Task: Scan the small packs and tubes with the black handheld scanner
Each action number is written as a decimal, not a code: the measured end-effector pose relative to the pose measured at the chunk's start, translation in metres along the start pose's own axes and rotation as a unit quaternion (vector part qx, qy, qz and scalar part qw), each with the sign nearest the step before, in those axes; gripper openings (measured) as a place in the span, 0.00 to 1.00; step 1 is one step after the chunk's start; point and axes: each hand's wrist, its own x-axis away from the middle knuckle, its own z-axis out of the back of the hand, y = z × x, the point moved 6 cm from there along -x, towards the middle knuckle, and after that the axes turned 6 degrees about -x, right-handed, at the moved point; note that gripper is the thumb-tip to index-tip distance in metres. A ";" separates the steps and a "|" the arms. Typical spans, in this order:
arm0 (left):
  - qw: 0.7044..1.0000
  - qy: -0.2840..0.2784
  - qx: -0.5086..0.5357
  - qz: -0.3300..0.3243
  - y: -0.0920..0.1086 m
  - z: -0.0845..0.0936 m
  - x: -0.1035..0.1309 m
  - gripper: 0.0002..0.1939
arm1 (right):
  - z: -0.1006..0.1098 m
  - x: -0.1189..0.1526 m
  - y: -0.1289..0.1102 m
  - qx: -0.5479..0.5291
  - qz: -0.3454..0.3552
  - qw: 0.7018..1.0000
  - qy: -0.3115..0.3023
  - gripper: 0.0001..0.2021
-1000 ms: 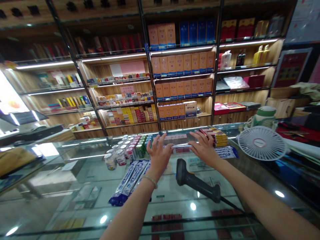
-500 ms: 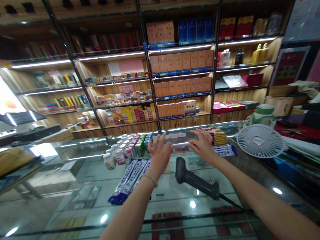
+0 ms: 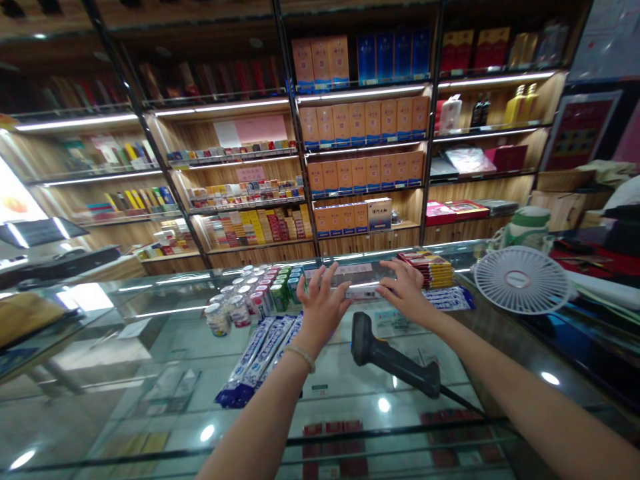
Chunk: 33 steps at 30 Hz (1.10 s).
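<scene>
A clear plastic box [image 3: 364, 281] with a barcode strip along its near side lies on the glass counter between my hands. My left hand [image 3: 323, 303] grips its left end, fingers spread over it and thumb near the front edge. At the right end, my right hand [image 3: 404, 287] holds it with bent fingers and the thumb at the front. Left of my left hand stand rows of small lidded bottles [image 3: 260, 293], with blue-and-white packaged sticks [image 3: 263, 353] nearer me. Stacked yellow-and-red packs [image 3: 435, 268] and more blue-and-white packets [image 3: 447, 298] lie beyond my right hand.
A black handheld barcode scanner [image 3: 393, 357] lies on the glass counter [image 3: 345, 400] below my hands, its cable running right. To the right are a white round fan grille [image 3: 520, 280] and a green-and-white jug [image 3: 527, 227]. Shelves of boxed goods [image 3: 367, 123] line the back wall.
The clear box's near side has tipped slightly into view, so its barcode strip now shows. My hands stay at its two ends, with only slight finger movement.
</scene>
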 end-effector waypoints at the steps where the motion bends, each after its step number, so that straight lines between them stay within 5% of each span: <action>1: 1.000 -0.005 0.003 -0.002 0.000 0.000 0.000 0.16 | 0.000 0.000 0.000 0.006 0.001 1.000 0.000 0.16; 28: 0.997 -0.022 0.048 0.060 -0.015 0.001 -0.004 0.16 | 0.019 -0.015 -0.015 0.168 0.047 0.984 -0.023 0.12; 33: 0.996 -0.019 0.064 0.062 -0.016 0.000 -0.002 0.16 | 0.031 -0.007 -0.044 0.199 0.034 0.979 -0.028 0.24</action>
